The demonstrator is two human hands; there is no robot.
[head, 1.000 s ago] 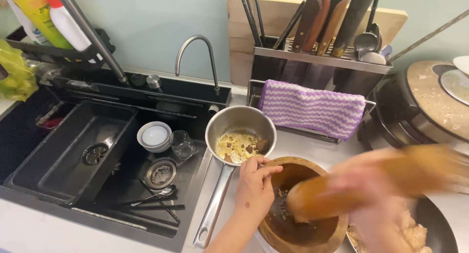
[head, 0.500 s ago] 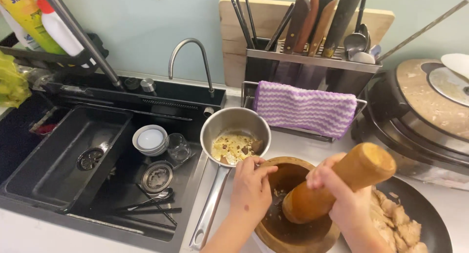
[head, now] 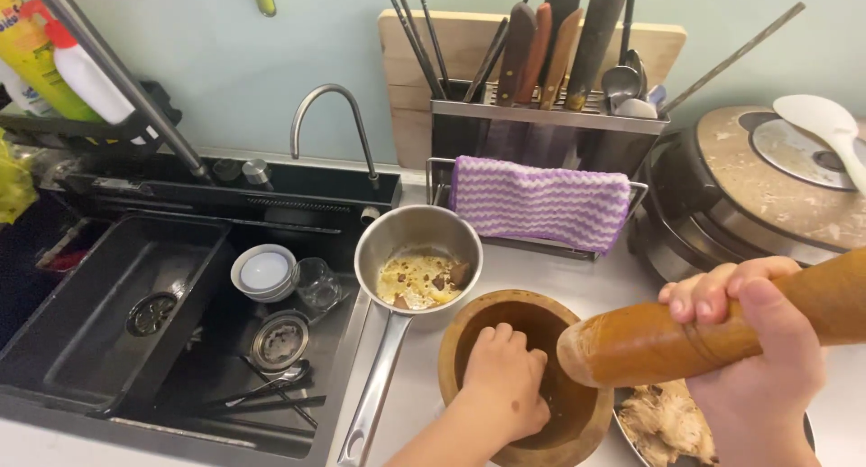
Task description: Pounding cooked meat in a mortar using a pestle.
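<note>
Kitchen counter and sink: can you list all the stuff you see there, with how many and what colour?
wooden mortar: one, brown, front of the counter
wooden pestle: one, brown, lifted beside the mortar
saucepan: one, silver, left of the mortar, food scraps inside
cloth: one, purple and white striped, hung on a rack
utensil rack: one, metal, against the wall, holds knives and chopsticks
rice cooker: one, dark with pale lid, right
rice paddle: one, white, on the cooker
sink: one, black, left
small bowl: one, white, in the sink
tap: one, silver, behind the sink
left hand: fingers inside the mortar
right hand: gripping the pestle
</note>
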